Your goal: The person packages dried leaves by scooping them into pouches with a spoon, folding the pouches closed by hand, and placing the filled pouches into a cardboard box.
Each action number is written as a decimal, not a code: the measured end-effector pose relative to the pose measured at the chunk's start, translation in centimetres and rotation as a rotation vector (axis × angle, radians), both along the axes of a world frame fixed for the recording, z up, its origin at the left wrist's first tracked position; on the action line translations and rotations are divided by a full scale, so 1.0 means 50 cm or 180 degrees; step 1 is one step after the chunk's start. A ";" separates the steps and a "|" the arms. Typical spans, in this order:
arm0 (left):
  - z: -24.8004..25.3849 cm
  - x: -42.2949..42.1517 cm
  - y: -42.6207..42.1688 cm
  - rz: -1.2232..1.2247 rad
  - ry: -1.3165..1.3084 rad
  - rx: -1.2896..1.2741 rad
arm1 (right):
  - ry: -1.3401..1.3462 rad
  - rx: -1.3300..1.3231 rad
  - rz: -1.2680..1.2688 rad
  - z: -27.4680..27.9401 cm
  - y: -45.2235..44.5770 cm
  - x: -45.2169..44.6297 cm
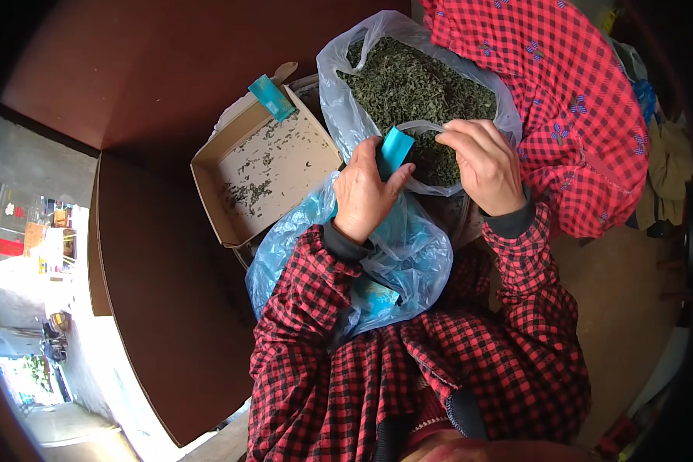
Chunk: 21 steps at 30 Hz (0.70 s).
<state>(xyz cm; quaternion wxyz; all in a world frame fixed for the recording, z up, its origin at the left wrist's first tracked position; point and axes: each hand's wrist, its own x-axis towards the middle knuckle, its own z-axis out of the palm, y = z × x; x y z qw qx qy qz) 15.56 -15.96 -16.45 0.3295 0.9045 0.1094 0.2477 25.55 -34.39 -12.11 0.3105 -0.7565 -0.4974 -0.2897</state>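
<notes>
Checked jacket (323, 393), red and black, occupies the near part of the scene, its sleeves extending toward the far side and ending in dark cuffs. The left hand (362, 196) is closed around a turquoise packet (394, 152), thumb on the right and fingers on the left; the packet stands tilted, its far end projecting beyond the grip. To its right, the right hand (489, 165) is narrowed, thumb and fingertips drawn close together beside a pale curved strip (423, 125); whether they grip this strip, and whether it is a utensil or a fold of plastic, cannot be told.

Beyond both hands lies an open clear plastic bag (335, 92) filled with dried green leaves (416, 81). At left, a shallow cardboard box (273, 209) contains scattered leaf fragments (250, 194), densest toward its left side; a second turquoise packet (271, 98) rests across its far wall. Between the sleeves and the box, a crumpled blue plastic bag (285, 246) spreads beneath the left forearm, with a printed turquoise item (377, 296) showing at its near part. A brown panel (185, 308) stands at left; red checked cloth (570, 115) with small blue motifs lies at far right.
</notes>
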 end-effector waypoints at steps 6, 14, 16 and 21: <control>0.016 0.021 -0.013 -0.0080 -0.0174 -0.0164 | -0.0108 0.0198 -0.0020 0.001 -0.007 -0.002; 0.009 0.043 -0.022 -0.0296 -0.0308 -0.0380 | 0.1014 0.0264 -0.0249 -0.020 -0.068 0.015; 0.007 0.041 -0.024 -0.0326 -0.0323 -0.0369 | 0.1388 0.0170 -0.0305 -0.034 -0.088 0.021; 0.013 0.036 -0.036 -0.0518 -0.0471 -0.0212 | 0.2018 -0.0261 -0.0244 -0.066 -0.098 0.032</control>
